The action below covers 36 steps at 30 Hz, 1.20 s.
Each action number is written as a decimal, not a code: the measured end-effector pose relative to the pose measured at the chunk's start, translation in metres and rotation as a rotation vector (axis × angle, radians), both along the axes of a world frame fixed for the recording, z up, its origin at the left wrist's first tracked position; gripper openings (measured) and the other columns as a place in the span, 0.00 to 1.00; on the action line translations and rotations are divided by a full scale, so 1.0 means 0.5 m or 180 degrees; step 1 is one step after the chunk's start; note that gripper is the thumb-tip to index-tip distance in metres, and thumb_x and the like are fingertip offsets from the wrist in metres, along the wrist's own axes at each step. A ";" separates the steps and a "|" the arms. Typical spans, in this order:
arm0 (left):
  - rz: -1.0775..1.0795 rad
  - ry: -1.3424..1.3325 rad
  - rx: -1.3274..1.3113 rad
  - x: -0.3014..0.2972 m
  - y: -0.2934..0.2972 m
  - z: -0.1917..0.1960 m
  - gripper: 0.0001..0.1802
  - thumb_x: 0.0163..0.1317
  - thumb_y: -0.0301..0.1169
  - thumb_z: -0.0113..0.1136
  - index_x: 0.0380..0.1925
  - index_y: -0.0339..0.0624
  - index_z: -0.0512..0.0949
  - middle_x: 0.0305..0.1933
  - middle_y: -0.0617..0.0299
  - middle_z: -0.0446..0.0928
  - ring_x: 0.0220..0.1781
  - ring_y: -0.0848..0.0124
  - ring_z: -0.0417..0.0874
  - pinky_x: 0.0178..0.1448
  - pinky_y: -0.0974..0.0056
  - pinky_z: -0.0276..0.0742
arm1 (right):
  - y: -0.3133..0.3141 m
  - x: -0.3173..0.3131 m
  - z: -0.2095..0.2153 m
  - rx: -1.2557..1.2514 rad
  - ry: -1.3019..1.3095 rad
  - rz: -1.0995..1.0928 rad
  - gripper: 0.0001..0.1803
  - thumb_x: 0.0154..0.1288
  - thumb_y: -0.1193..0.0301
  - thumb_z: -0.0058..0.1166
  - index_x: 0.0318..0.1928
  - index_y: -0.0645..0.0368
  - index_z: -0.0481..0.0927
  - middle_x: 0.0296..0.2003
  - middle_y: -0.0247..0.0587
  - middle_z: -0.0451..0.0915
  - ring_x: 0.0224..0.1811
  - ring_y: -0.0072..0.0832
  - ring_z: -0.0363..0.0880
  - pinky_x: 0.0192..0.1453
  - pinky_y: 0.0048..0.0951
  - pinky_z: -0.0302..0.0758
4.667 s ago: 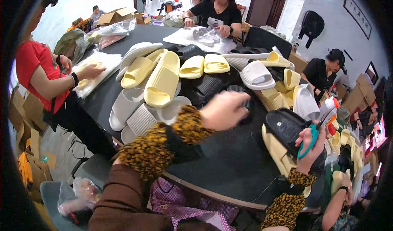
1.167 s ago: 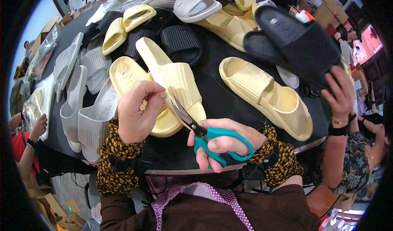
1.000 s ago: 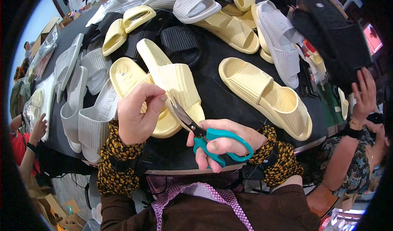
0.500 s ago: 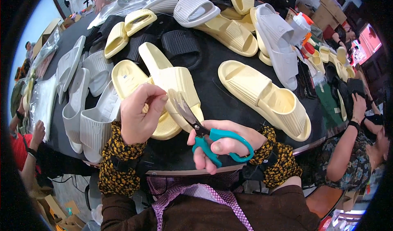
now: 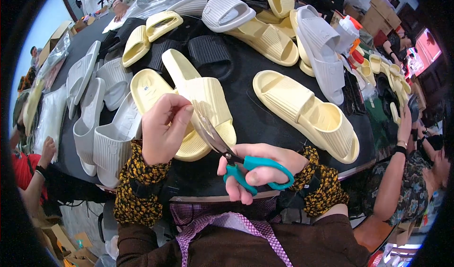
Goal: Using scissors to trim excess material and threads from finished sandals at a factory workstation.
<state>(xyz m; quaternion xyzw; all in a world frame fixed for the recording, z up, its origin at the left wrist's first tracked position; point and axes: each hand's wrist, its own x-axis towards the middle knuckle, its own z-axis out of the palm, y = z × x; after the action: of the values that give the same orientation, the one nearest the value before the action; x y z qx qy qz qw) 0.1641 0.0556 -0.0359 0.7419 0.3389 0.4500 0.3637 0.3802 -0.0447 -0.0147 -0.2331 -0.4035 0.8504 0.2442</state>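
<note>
Left hand fingers pinch the strap edge of a pale yellow slide sandal lying at the table's six o'clock; right hand grips teal-handled scissors, blades parted. The foam looks light and pliant; best held by the strap.

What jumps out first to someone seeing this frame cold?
Dead centre, the right hand works teal-handled scissors, blades pointing up toward the left hand, which pinches something at the strap of a pale yellow slide sandal. Around them the round black table is heaped with yellow, white and black sandals, another yellow one lying just to the right.
</note>
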 end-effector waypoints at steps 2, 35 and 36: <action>-0.0046 -0.0164 -0.0440 -0.007 -0.002 -0.001 0.03 0.63 0.23 0.54 0.35 0.34 0.72 0.27 0.66 0.72 0.26 0.83 0.71 0.29 0.76 0.68 | 0.005 -0.009 0.000 -0.0004 -0.0105 -0.0026 0.27 0.63 0.62 0.50 0.57 0.64 0.60 0.39 0.48 0.77 0.34 0.27 0.78 0.41 0.25 0.74; -0.0830 -0.0483 0.0553 -0.027 0.000 0.005 0.03 0.65 0.22 0.49 0.38 0.34 0.70 0.33 0.59 0.71 0.28 0.79 0.72 0.33 0.77 0.69 | -0.002 -0.039 -0.026 -0.0293 0.0046 -0.0724 0.21 0.66 0.61 0.39 0.51 0.66 0.62 0.20 0.41 0.72 0.12 0.21 0.66 0.15 0.21 0.67; -0.0816 -0.0468 0.0556 -0.030 0.000 0.005 0.03 0.65 0.22 0.49 0.38 0.34 0.70 0.33 0.59 0.71 0.28 0.79 0.72 0.33 0.77 0.69 | 0.000 -0.040 -0.026 -0.0232 0.0020 -0.0760 0.21 0.66 0.61 0.39 0.51 0.66 0.63 0.20 0.41 0.72 0.12 0.21 0.66 0.15 0.21 0.67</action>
<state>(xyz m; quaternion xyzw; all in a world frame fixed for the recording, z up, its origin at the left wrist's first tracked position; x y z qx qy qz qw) 0.1490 0.0554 -0.0335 0.7729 0.1736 0.4807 0.3761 0.3601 -0.0448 -0.0277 -0.2855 -0.3409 0.8301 0.3364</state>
